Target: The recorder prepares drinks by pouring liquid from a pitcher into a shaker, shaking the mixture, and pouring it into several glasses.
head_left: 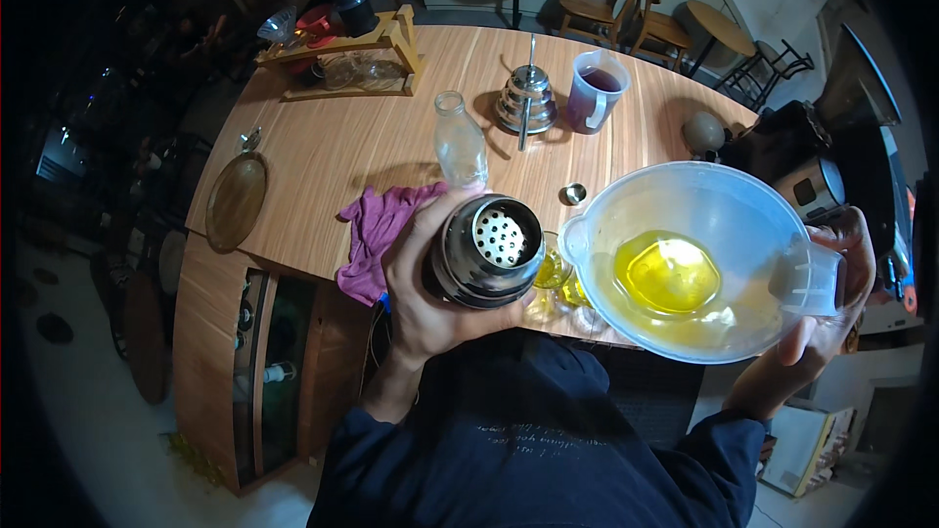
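Observation:
My left hand (416,318) is wrapped round a dark metal cocktail shaker (462,269), whose perforated strainer top faces up. In my right hand (855,254) is the handle of a large translucent plastic mixing jug (704,194). A shallow pool of yellow liquid (668,274) lies at its bottom. Between shaker and jug, a glass with yellow liquid (553,269) is partly hidden by them. A small metal cap (574,194) sits on the table just left of the jug's rim. Behind the shaker stands a clear glass bottle (460,142).
A purple cloth (377,235) lies left of the shaker. Farther back stand a metal kettle (526,103) and a measuring jug of dark liquid (597,93). A wooden rack (391,49) and an oval wooden tray (238,200) are at the left; dark appliances (807,166) line the right.

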Available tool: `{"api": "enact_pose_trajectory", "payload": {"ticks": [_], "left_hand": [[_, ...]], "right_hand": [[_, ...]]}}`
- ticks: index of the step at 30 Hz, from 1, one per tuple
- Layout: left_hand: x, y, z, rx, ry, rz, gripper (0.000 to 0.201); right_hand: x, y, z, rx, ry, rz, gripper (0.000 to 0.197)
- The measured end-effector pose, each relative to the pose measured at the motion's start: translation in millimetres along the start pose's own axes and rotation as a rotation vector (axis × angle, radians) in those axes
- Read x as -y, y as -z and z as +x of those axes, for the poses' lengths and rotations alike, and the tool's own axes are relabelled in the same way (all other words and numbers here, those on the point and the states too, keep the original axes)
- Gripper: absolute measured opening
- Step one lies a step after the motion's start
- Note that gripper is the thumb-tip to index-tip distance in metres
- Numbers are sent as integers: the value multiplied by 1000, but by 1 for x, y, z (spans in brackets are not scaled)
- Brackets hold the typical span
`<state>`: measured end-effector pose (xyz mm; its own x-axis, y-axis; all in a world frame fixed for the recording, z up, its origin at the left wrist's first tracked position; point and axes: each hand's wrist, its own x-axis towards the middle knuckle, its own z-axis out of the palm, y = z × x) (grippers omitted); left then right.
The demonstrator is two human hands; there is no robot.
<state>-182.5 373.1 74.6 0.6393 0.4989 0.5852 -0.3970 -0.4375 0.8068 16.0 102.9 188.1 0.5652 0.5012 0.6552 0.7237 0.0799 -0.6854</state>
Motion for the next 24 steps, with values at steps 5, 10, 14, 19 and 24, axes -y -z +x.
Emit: {"api": "enact_pose_trajectory", "payload": {"ticks": [5,10,14,19,24], "left_hand": [[7,-3,0,37,-32,151,85],[4,-3,4,148,-118,264,92],[6,-5,9,117,-121,264,81],[7,-8,15,135,-155,299,80],[17,-13,20,168,-175,331,83]], "right_hand": [[11,8,17,189,91,-86,92],[26,17,37,393,167,-164,97],[38,17,48,521,142,-258,94],[26,105,41,530,129,-316,93],[36,69,48,546,110,-354,93]]}}
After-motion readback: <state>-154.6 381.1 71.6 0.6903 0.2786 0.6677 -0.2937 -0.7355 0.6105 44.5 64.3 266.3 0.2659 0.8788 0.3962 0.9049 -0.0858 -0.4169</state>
